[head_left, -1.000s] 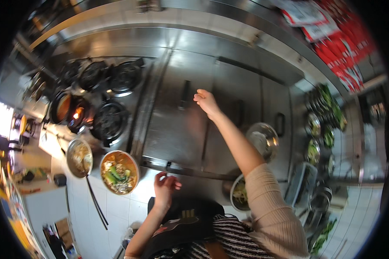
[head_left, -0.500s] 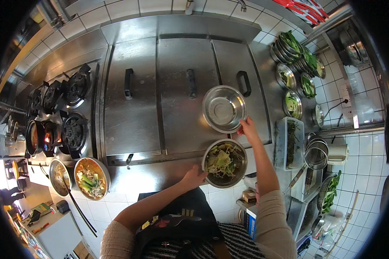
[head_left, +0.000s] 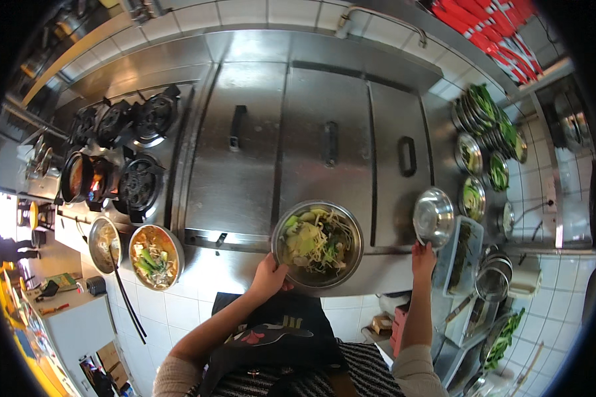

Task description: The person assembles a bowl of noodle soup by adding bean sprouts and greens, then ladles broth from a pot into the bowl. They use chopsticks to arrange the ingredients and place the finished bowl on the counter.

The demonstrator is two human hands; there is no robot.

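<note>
My left hand (head_left: 269, 276) grips the near-left rim of a metal bowl (head_left: 356, 261) at the counter's front edge. Bean sprouts, leafy greens and pale sliced vegetables (head_left: 318, 239) fill it. Out to the right, my right hand (head_left: 423, 259) has its fingers closed on the near rim of a shiny metal bowl (head_left: 434, 218) with nothing in it. That bowl is tilted, close to a clear plastic tub (head_left: 458, 264) of dark green stuff. Behind both bowls lie the steel lids (head_left: 324, 172) with black handles.
Gas burners (head_left: 141, 182) stand at the left, one with a flame beside a pot (head_left: 77, 177). Nearer are a bowl of reddish soup (head_left: 155, 257) and a bowl with a long-handled ladle (head_left: 104, 241). Several bowls of greens (head_left: 471, 195) line the right. A mesh strainer (head_left: 492, 282) sits beyond the tub.
My right hand has carried the bare bowl rightward, away from the vegetable bowl. The left hand still holds the vegetable bowl, now farther over the counter. The whole view has shifted.
</note>
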